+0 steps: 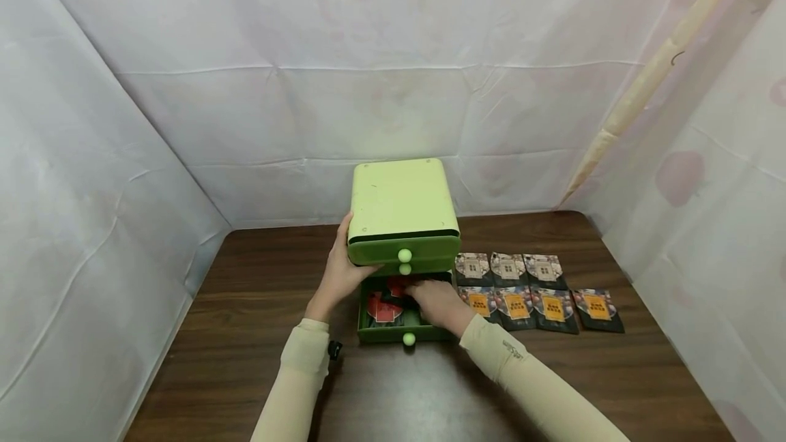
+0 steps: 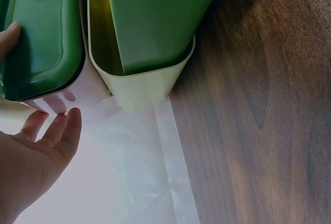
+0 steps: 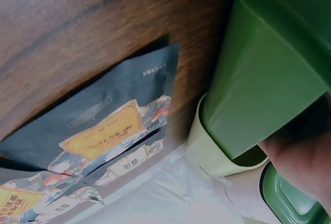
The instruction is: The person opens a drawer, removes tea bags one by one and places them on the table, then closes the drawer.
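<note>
A cream drawer cabinet (image 1: 402, 196) with green drawers stands at the back of the table. My left hand (image 1: 341, 271) holds its upper part at the left front corner. The thumb lies on the closed upper drawer's front (image 2: 44, 43), and the bent fingers (image 2: 67, 136) are at the side wall. Below, the green lower drawer (image 1: 383, 335) is pulled out, with a red-and-black packet (image 1: 383, 311) lying at its left. Inside that drawer, my right hand (image 1: 439, 302) pinches another red-labelled packet (image 1: 398, 286), tilted above the first; its fingertips are partly hidden.
Right of the cabinet, black packets with orange labels (image 1: 552, 308) lie in a front row. Behind them is a row of three cream-labelled packets (image 1: 507, 269). White sheeting (image 1: 295, 121) hangs behind the wooden table (image 1: 264, 292) and along both sides.
</note>
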Available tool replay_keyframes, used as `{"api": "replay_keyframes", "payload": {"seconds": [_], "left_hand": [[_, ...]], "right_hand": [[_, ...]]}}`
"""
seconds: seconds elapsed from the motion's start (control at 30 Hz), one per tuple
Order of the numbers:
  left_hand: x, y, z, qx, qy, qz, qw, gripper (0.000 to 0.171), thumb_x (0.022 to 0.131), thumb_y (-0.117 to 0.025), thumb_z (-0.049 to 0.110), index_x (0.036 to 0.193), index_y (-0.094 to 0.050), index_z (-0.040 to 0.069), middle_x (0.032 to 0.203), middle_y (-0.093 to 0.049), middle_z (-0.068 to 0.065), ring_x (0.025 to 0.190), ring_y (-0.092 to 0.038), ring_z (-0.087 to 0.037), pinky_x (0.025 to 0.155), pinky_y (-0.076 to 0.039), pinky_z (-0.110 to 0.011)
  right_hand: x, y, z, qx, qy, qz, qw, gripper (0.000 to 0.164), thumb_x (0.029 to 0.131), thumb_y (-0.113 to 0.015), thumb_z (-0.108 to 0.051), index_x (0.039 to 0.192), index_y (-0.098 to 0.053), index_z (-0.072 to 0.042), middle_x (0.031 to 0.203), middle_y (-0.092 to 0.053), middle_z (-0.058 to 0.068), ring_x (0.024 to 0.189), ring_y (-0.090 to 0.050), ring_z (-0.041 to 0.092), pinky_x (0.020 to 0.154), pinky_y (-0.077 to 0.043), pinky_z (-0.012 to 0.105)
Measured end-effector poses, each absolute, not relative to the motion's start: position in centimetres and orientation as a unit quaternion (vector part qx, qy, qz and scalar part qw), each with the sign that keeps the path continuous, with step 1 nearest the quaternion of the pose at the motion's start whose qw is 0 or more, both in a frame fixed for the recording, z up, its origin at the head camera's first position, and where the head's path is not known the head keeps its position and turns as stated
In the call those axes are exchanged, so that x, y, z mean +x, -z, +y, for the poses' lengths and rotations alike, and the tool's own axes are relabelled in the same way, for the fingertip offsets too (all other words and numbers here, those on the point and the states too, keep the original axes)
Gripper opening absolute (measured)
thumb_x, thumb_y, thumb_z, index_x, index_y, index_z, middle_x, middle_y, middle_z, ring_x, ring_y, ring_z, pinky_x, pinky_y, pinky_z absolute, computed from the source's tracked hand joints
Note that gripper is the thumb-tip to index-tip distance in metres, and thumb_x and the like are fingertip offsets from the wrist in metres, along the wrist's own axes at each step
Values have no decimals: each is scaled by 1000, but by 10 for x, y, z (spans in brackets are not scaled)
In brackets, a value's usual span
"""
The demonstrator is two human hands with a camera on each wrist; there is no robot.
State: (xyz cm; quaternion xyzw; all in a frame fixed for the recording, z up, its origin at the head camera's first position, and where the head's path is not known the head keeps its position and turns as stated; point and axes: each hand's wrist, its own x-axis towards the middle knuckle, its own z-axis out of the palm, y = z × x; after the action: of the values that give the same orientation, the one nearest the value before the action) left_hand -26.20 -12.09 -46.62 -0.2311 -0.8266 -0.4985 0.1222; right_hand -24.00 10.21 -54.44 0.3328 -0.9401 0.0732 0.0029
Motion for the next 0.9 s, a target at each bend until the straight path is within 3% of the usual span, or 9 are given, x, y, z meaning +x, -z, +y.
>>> {"api": "replay_keyframes", "payload": {"seconds": [0.2, 0.43, 0.73, 0.9], "left_hand": [[-261, 467, -121, -229, 500, -826, 121, 107, 71, -80, 12, 150, -8, 19, 149, -25, -10, 126, -36, -31, 93, -37, -62], [-262, 467, -122, -236, 501, -824, 122, 107, 71, -80, 11, 150, -8, 19, 150, -25, -10, 127, -35, -31, 94, -37, -62], [-264, 467, -122, -234, 501, -824, 121, 108, 71, -79, 7, 150, -7, 18, 150, -24, -11, 125, -36, -33, 92, -38, -62], [-264, 469, -123, -233, 504, -824, 116, 107, 72, -79, 11, 150, -6, 21, 150, -23, -8, 126, -36, -32, 92, -38, -62]], "right_hand": [[-237, 539, 105, 331, -25, -942, 52, 28, 79, -59, -4, 98, -68, -23, 75, -64, -4, 62, -57, 16, 44, -46, 36], [-231, 527, 113, 327, -17, -943, 66, 35, 80, -55, -2, 104, -69, -23, 80, -66, -3, 57, -53, 12, 39, -40, 31], [-216, 501, 121, 314, -17, -946, 74, 38, 81, -53, -2, 109, -67, -23, 91, -68, -2, 65, -57, 17, 41, -42, 30], [-201, 484, 125, 301, -18, -951, 69, 39, 79, -55, -1, 108, -67, -22, 88, -67, -2, 62, -54, 16, 39, -36, 28]]}}
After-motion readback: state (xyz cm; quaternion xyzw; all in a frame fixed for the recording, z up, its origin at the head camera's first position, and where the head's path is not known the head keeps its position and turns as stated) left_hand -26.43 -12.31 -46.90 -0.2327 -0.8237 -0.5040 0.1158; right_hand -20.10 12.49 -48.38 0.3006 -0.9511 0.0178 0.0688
